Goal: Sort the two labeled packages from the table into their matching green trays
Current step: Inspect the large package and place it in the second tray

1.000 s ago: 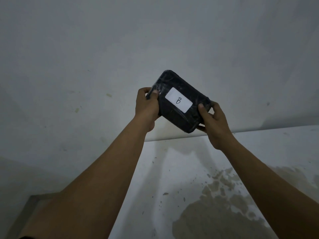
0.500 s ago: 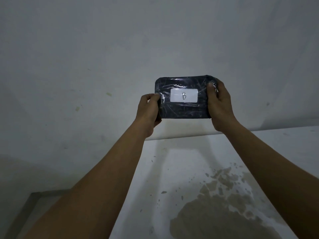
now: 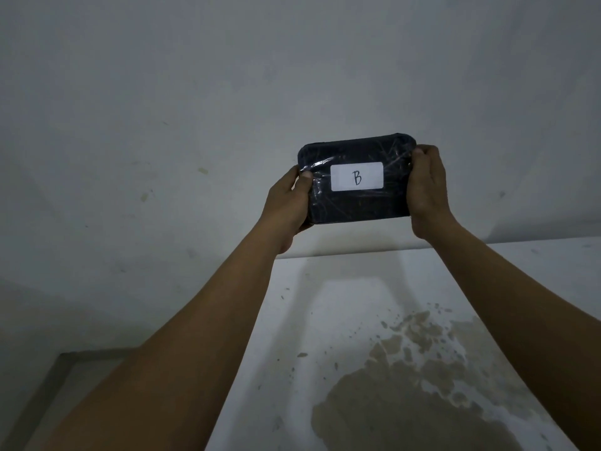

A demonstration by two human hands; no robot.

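Note:
I hold a black plastic-wrapped package [image 3: 357, 203] up in the air in front of the wall, level and facing me. Its white label [image 3: 356, 176] reads "B". My left hand [image 3: 286, 206] grips the package's left end with the thumb on the front. My right hand [image 3: 427, 190] grips the right end. Both arms are stretched out. No green tray and no second package are in view.
A white table [image 3: 344, 320] with a worn, brownish stained patch [image 3: 416, 402] lies below my arms, its far edge against a plain grey wall [image 3: 227, 92]. A strip of floor [image 3: 48, 402] shows at the lower left beside the table.
The package was tilted a second ago; both hands turned it level so the label faces me upright. It now sits slightly nearer and larger in view.

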